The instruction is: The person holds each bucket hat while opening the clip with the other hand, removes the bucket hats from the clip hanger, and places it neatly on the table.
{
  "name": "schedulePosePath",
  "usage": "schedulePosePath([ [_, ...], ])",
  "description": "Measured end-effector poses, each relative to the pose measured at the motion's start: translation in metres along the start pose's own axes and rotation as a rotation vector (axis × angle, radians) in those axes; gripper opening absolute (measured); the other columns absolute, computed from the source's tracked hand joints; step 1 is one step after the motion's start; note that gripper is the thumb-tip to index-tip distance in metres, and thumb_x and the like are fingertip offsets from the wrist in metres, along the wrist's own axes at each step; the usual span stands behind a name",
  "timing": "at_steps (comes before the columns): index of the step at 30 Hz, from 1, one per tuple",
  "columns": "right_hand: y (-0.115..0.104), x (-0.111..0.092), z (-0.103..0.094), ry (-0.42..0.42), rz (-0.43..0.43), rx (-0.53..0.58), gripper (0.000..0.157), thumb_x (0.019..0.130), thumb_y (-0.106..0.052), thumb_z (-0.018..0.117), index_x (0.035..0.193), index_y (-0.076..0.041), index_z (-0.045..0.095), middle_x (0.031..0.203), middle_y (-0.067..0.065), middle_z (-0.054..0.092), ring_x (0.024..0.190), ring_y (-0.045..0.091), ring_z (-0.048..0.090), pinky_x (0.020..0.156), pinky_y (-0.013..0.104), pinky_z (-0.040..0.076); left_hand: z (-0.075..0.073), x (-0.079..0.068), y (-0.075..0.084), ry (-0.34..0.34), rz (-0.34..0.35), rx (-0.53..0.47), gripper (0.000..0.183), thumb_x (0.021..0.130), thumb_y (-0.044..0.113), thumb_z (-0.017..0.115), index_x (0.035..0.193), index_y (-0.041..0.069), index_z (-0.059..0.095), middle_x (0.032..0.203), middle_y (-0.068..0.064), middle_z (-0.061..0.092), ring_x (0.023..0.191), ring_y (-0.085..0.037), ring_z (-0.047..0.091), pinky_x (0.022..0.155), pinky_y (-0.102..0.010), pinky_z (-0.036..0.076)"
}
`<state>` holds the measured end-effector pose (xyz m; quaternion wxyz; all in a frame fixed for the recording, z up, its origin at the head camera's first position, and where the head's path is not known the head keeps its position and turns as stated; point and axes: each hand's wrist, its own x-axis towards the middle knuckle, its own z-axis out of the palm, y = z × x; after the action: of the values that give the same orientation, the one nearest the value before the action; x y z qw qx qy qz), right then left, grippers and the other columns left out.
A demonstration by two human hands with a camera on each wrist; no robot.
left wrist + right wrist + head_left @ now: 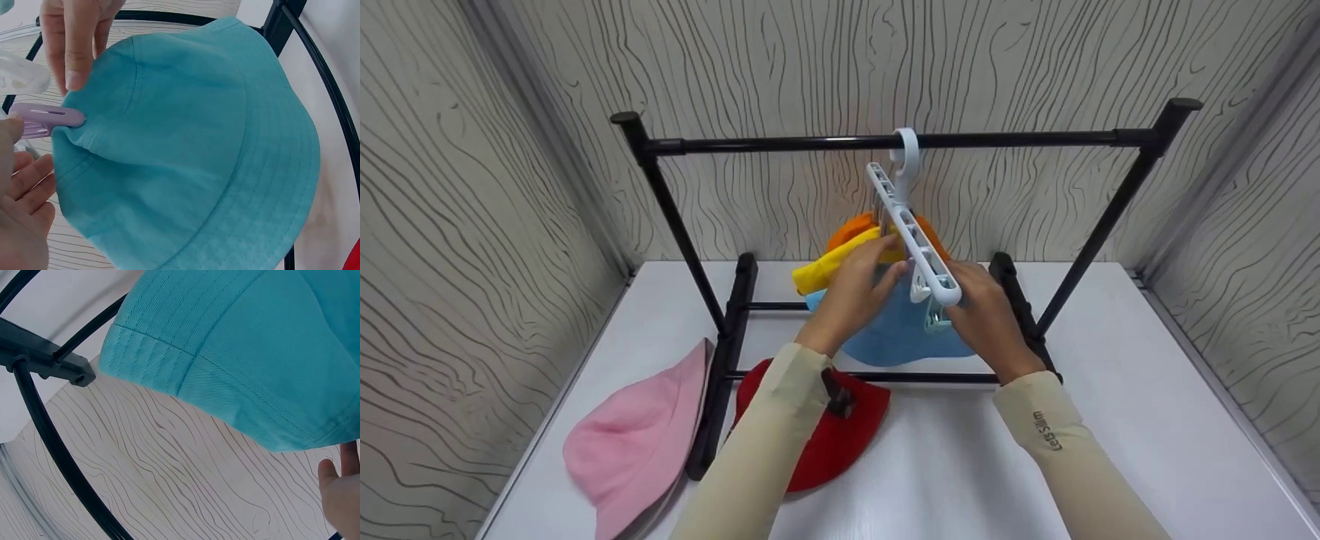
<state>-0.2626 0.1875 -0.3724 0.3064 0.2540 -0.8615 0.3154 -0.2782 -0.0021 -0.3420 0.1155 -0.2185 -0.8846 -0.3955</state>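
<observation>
A light blue bucket hat [185, 135] hangs beneath the white hanger [922, 247], crown up and brim down. In the left wrist view, the tip of a purple clip [56, 116] lies over the crown's edge, where the cloth folds inward. My left hand [859, 289] pinches the clip's outer end, its thumb on top and its other fingers spread below. From the opposite side, my right hand [982, 315] holds the crown's edge, one finger in front of the cloth. A white clip [919, 286] and a green clip [936, 318] hang near the hanger's front end.
Yellow [829, 268] and orange [851, 227] hats hang behind the blue one. The hanger's hook loops over the black rack's top bar [780, 144]. On the white table [1140, 420] lie a pink bucket hat [637, 442] and a red hat [840, 442], partly behind my left forearm.
</observation>
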Motion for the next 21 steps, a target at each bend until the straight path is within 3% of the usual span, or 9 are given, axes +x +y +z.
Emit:
schedulePosePath([
  [10, -0.0030, 0.0015, 0.0025, 0.011, 0.020, -0.031, 0.056, 0.067, 0.021, 0.065, 0.117, -0.004, 0.059, 0.112, 0.010, 0.060, 0.108, 0.022, 0.053, 0.093, 0.038, 0.044, 0.0031, 0.0018, 0.0025, -0.002, 0.051, -0.075, 0.048, 0.089, 0.036, 0.051, 0.134, 0.024, 0.041, 0.132, 0.009, 0.046, 0.123, -0.007, 0.040, 0.106, -0.029, 0.028],
  [21, -0.0034, 0.0049, 0.0064, 0.031, -0.036, 0.007, 0.039, 0.074, 0.009, 0.067, 0.110, -0.006, 0.064, 0.106, 0.007, 0.064, 0.103, 0.018, 0.055, 0.091, 0.035, 0.046, 0.0056, 0.0018, 0.0033, 0.023, 0.031, -0.123, 0.041, 0.091, 0.027, 0.052, 0.131, 0.020, 0.045, 0.127, 0.007, 0.052, 0.118, -0.006, 0.045, 0.105, -0.029, 0.030],
])
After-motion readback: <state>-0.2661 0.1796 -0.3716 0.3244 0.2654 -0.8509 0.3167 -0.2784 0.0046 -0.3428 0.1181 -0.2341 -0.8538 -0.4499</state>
